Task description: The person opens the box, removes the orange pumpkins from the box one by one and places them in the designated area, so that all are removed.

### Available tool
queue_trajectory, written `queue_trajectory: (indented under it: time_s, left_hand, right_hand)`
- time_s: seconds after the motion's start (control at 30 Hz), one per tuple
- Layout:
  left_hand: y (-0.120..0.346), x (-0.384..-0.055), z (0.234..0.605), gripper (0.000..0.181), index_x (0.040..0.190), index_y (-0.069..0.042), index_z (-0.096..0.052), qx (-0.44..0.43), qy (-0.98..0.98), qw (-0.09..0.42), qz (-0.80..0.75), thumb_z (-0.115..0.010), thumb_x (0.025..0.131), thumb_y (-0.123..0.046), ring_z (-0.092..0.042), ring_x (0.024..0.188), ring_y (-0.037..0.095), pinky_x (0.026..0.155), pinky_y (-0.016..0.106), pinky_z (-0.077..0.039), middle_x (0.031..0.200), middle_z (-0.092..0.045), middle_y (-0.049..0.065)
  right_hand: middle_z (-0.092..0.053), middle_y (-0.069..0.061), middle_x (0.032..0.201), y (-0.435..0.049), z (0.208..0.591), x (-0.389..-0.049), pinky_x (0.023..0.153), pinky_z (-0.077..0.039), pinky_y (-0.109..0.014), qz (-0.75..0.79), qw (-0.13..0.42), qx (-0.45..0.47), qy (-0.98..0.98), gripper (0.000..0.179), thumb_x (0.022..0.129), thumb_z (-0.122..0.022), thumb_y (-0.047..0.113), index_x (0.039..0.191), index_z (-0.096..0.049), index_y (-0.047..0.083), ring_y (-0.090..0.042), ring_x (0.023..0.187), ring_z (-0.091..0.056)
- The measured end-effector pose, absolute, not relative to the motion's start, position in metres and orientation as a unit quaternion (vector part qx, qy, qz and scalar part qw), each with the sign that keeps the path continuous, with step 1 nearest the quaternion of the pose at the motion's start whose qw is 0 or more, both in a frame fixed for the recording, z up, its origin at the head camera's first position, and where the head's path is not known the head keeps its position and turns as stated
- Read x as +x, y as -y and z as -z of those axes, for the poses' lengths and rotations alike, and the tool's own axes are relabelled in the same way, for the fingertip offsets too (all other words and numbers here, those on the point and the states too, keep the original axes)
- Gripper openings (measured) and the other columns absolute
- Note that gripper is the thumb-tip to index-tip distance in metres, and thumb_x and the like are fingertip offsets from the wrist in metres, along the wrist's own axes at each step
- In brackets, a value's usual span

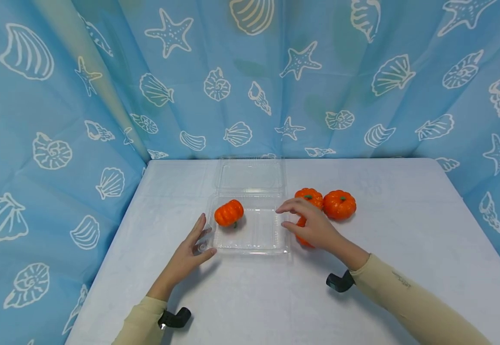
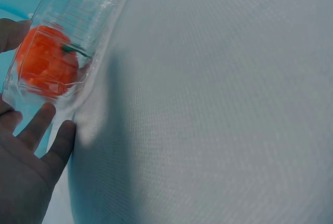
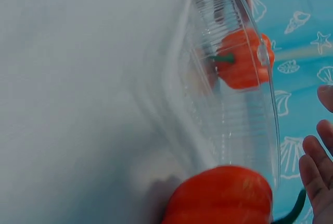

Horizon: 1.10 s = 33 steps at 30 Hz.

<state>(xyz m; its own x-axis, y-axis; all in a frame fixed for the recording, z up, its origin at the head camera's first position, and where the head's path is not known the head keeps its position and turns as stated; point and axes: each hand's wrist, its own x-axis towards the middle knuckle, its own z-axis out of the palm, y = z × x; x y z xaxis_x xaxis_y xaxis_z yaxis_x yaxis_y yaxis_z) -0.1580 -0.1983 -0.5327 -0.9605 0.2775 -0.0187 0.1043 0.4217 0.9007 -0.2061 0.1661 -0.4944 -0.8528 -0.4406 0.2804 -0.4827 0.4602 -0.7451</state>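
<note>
A clear plastic clamshell box [image 1: 258,251] lies with its lid folded back on the table. Inside its left half sits a small orange pumpkin [image 1: 229,213] with a green stem, tipped on its side. My left hand [image 1: 185,261] is at the box's left side, fingers spread along the wall and thumb near the front corner. Above the box's right edge, my right hand [image 1: 312,225] hovers with loosely bent fingers and nothing between them. It partly covers two pumpkins, one behind [image 1: 308,194] and one below [image 3: 221,198]. A further pumpkin [image 1: 339,205] stands to their right.
The box's lid [image 1: 250,175] extends toward the table's back edge. A white cloth covers the table [image 1: 388,249]. Behind and at the sides hangs a blue curtain [image 1: 206,38] with shell and starfish prints. Dark wrist cameras [image 1: 340,281] sit on both wrists.
</note>
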Motion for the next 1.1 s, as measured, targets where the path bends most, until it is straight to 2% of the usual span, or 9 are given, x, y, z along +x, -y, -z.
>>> queue_trajectory:
  time_s: [0.17,0.47,0.67,0.93,1.1]
  left_hand:
    - [0.198,-0.158,0.531,0.093,0.165,-0.023,-0.017,0.11,-0.839,0.083,-0.526,-0.076,0.093,-0.019,-0.037,0.148,0.033,0.112,0.059,-0.038,0.171,-0.011,-0.001]
    - [0.199,-0.159,0.532,0.093,0.165,-0.023,-0.017,0.113,-0.84,0.08,-0.524,-0.076,0.093,-0.02,-0.037,0.147,0.033,0.112,0.059,-0.038,0.171,-0.011,-0.001]
    - [0.2,-0.159,0.533,0.092,0.165,-0.023,-0.017,0.114,-0.841,0.083,-0.522,-0.074,0.094,-0.018,-0.036,0.148,0.034,0.112,0.06,-0.037,0.171,-0.011,0.001]
    - [0.199,-0.158,0.534,0.092,0.165,-0.024,-0.016,0.113,-0.842,0.084,-0.521,-0.074,0.093,-0.019,-0.036,0.148,0.034,0.111,0.06,-0.038,0.171,-0.01,0.001]
    - [0.199,-0.159,0.534,0.092,0.165,-0.024,-0.017,0.114,-0.839,0.083,-0.526,-0.075,0.093,-0.019,-0.036,0.148,0.034,0.111,0.059,-0.039,0.171,-0.011,0.0]
  right_hand:
    - [-0.064,0.003,0.123,-0.154,0.493,-0.214,0.096,-0.054,-0.054,-0.462,0.009,0.28,0.841,0.029,0.092,-0.077,0.014,0.12,-0.07,0.018,-0.033,0.115,-0.061]
    - [-0.062,0.0,0.125,-0.128,0.494,-0.23,0.1,-0.052,-0.054,-0.484,-0.019,0.317,0.816,0.032,0.093,-0.075,0.013,0.124,-0.068,0.011,-0.033,0.118,-0.06]
    - [-0.062,-0.004,0.128,-0.109,0.493,-0.238,0.101,-0.053,-0.047,-0.464,-0.039,0.328,0.822,0.033,0.094,-0.074,0.012,0.126,-0.068,0.011,-0.033,0.117,-0.061]
    - [-0.063,-0.003,0.127,-0.086,0.487,-0.246,0.099,-0.054,-0.037,-0.439,-0.049,0.332,0.833,0.037,0.094,-0.074,0.014,0.13,-0.066,0.014,-0.024,0.114,-0.063]
    - [-0.063,-0.004,0.127,-0.078,0.48,-0.251,0.098,-0.055,-0.038,-0.425,-0.058,0.336,0.839,0.04,0.093,-0.076,0.017,0.132,-0.065,0.015,-0.028,0.117,-0.062]
